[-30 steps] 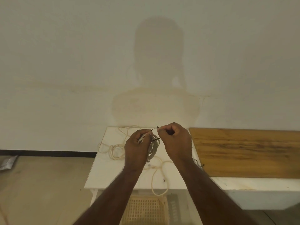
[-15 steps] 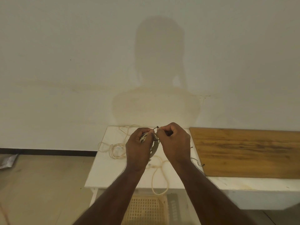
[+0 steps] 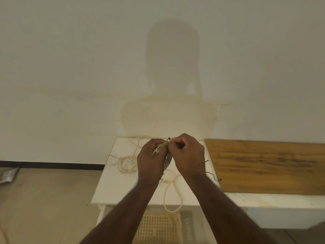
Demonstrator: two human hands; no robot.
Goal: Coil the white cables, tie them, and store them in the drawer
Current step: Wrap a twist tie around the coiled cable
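Left hand (image 3: 151,161) grips coiled cable (image 3: 168,160) above white table (image 3: 114,187). Right hand (image 3: 189,155), at 3 o'clock of left and touching it, pinches dark tie (image 3: 169,138) at coil top. Loose cable (image 3: 126,163) lies at 9 o'clock; another loop (image 3: 173,196) hangs at 6 o'clock.

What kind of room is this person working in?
Probably a bare, sparsely furnished room or workroom: a plain wall, a white table strewn with loose cable, and a wooden board beside it.
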